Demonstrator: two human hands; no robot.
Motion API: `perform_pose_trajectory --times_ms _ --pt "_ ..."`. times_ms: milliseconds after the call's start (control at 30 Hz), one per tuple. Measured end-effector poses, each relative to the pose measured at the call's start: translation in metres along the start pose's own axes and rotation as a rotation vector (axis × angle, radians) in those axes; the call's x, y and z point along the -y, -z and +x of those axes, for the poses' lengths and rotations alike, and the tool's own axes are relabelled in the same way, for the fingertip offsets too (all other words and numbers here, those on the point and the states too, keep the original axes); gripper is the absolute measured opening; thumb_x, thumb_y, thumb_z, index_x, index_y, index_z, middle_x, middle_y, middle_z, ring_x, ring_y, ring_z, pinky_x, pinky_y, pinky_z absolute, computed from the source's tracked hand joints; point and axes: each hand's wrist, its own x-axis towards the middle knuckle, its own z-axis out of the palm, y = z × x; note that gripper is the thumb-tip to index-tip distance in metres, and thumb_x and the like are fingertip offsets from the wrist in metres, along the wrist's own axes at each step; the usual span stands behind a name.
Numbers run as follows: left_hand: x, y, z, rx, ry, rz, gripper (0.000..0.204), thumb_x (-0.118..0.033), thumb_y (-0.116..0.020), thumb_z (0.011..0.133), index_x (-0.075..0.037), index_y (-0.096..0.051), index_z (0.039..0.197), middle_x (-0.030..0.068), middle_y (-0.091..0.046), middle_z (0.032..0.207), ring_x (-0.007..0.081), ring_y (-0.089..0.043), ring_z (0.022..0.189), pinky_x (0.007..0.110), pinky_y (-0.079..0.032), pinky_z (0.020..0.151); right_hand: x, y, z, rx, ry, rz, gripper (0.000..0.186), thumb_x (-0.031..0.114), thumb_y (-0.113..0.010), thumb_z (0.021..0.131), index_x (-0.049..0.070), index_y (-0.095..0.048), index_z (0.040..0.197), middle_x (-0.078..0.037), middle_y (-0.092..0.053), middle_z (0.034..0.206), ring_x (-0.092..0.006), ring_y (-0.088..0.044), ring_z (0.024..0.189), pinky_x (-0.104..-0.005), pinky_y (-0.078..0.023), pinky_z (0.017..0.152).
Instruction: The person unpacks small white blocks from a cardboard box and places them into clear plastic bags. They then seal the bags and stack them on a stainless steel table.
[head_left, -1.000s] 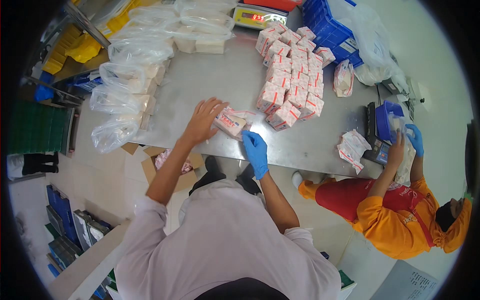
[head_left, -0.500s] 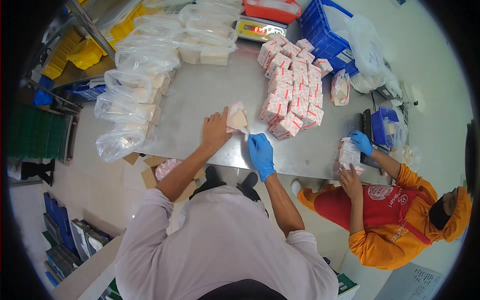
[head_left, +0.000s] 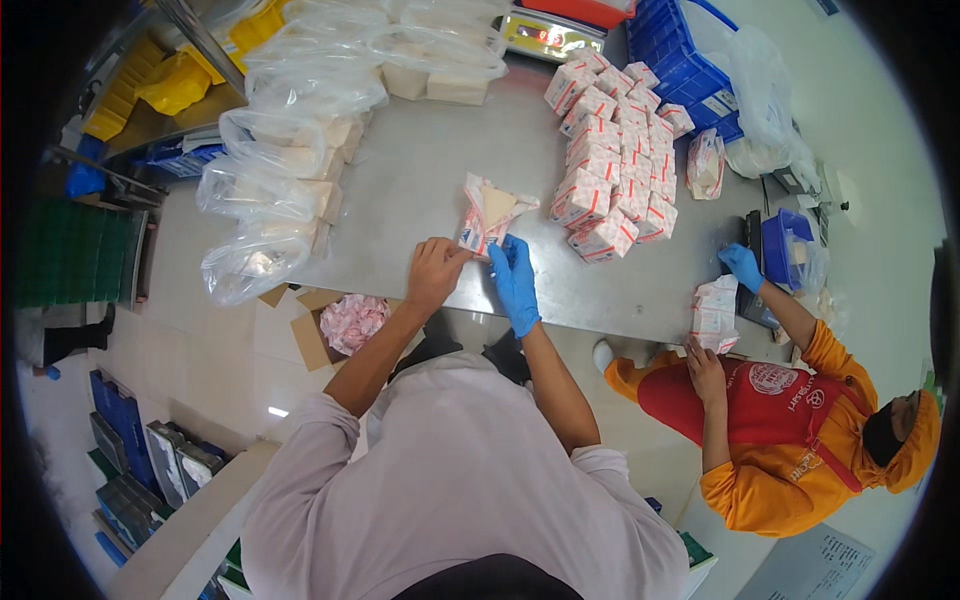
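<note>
A pale cream block (head_left: pixel 498 206) lies in a partly opened printed paper wrapper (head_left: pixel 474 222) on the metal table (head_left: pixel 420 150), in front of me. My bare left hand (head_left: pixel 434 273) pinches the wrapper's near left corner. In a blue glove, my right hand (head_left: pixel 515 284) has its fingertips closed at the near right edge of the same wrapper. The wrapper's sides stand up around the block, and its far side spreads outward. Just to the right stand rows of wrapped packets (head_left: pixel 610 165) in white paper with red print.
Clear plastic bags of pale blocks (head_left: pixel 290 180) line the table's left side. A scale (head_left: pixel 552 36) and blue crate (head_left: pixel 675 60) stand at the back. On the right, a co-worker in orange (head_left: pixel 765 430) handles another wrapper (head_left: pixel 715 312). Below the table edge, a cardboard box (head_left: pixel 313 345) holds crumpled pink paper.
My left hand has moved from the wrapper's left side to its near corner. The wrapper now spreads wider around the block. The whole view has shifted slightly.
</note>
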Motion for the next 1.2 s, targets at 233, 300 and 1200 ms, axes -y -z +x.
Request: perform_pose_trajectory --times_ms 233,300,1200 --pt "0.007 0.005 -0.023 0.104 0.497 -0.357 0.011 -0.017 -0.066 0.084 -0.006 -0.067 0.081 0.0098 -0.059 0.071 0.0294 -0.059 0.068 0.038 -0.046 0.06 -0.003 -0.006 -0.014 -0.267 0.166 -0.117 0.02 0.017 -0.06 0.095 0.0 -0.059 0.107 -0.004 -0.059 0.087 -0.0104 -0.053 0.072 -0.0248 -0.046 0.065" --pt "-0.018 -0.002 -0.003 0.111 0.659 -0.394 0.02 -0.022 -0.064 0.087 -0.004 -0.065 0.079 0.0109 -0.059 0.065 0.0311 -0.059 0.061 0.039 -0.046 0.056 -0.004 -0.013 -0.023 -0.24 0.249 -0.14 0.015 0.013 -0.06 0.094 0.001 -0.063 0.103 -0.003 -0.059 0.086 -0.0106 -0.052 0.071 -0.0248 -0.045 0.064" --pt "0.015 0.016 0.065 -0.051 -0.295 0.082 0.021 -0.021 -0.074 0.075 -0.012 -0.06 0.088 0.0039 -0.053 0.087 0.0205 -0.052 0.08 0.036 -0.04 0.07 0.015 -0.005 0.012 0.036 0.048 -0.019 0.019 0.016 -0.059 0.091 -0.001 -0.064 0.082 -0.003 -0.062 0.072 -0.0097 -0.056 0.068 -0.0266 -0.045 0.063"
